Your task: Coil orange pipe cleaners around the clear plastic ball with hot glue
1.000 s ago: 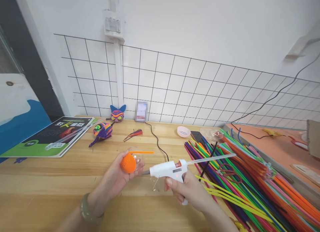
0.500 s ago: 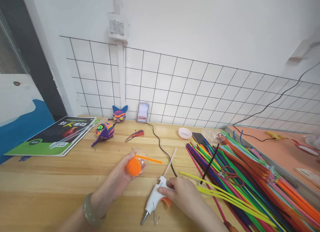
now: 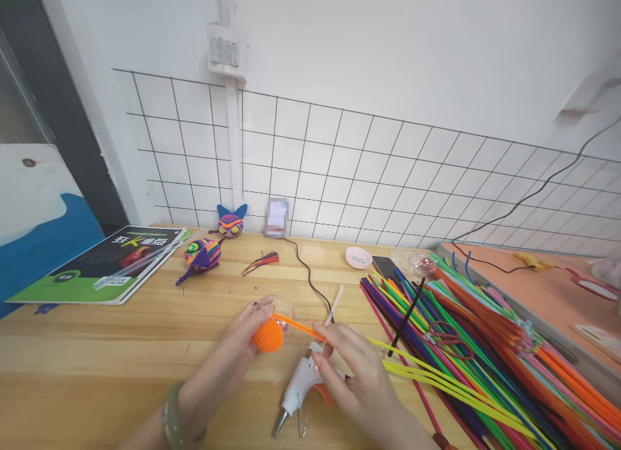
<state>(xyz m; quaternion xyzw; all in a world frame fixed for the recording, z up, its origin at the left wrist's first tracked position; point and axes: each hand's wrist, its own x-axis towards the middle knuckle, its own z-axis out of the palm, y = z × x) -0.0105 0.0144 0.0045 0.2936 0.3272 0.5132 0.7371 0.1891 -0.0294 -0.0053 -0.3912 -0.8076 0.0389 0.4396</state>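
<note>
My left hand point(image 3: 237, 346) is closed round a clear plastic ball point(image 3: 279, 311) partly wrapped in a coiled orange pipe cleaner point(image 3: 268, 335). The cleaner's loose end point(image 3: 298, 326) sticks out to the right. My right hand point(image 3: 352, 372) pinches that loose end between thumb and fingers, just above the white hot glue gun point(image 3: 303, 385). The glue gun lies on the wooden table point(image 3: 145, 333) with its nozzle pointing toward me and a glue stick poking out of its back.
A big heap of coloured pipe cleaners point(image 3: 475, 366) covers the table's right side. Two pipe-cleaner figures point(image 3: 201, 253), a book point(image 3: 101, 262), a pink dish point(image 3: 359, 257), a phone and a black cable point(image 3: 310, 278) lie farther back. A wire grid lines the wall.
My right hand set the glue gun down on the table, let go of it and rose to pinch the orange cleaner's loose end. My left hand shifted the ball slightly right.
</note>
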